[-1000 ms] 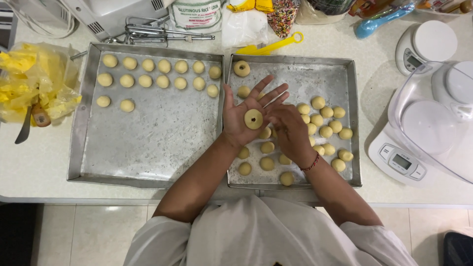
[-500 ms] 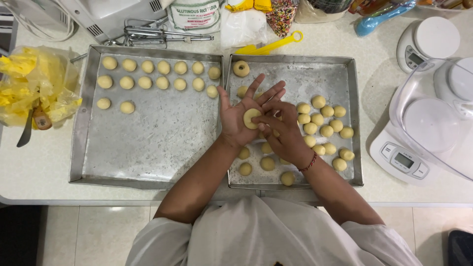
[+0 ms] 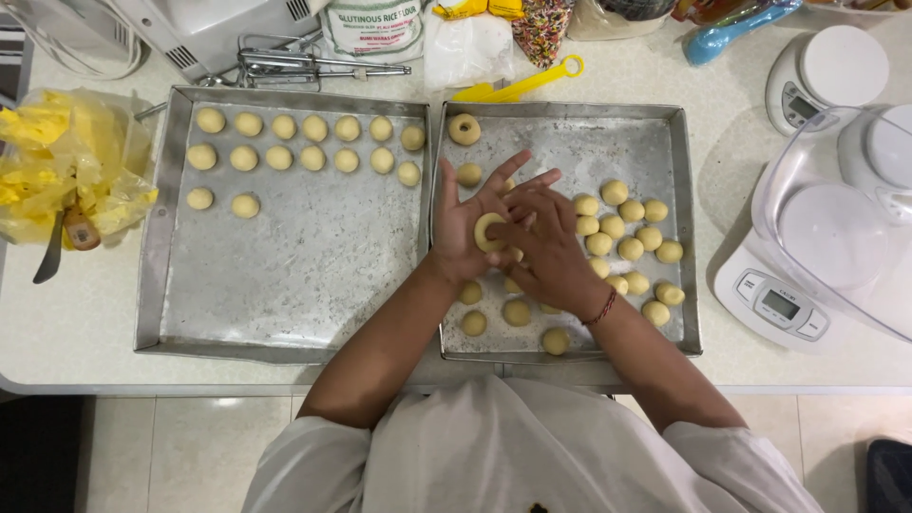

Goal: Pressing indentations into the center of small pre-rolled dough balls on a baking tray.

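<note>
Right fingers [image 3: 513,231] now pressing the dough disc [image 3: 487,231], left hand [image 3: 467,223] still flat, fingers spread, tray [image 3: 655,133] unmoved

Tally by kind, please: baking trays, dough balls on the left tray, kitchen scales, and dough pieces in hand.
Baking trays: 2
Dough balls on the left tray: 16
Kitchen scales: 2
Dough piece on the left hand: 1
Total: 21
</note>
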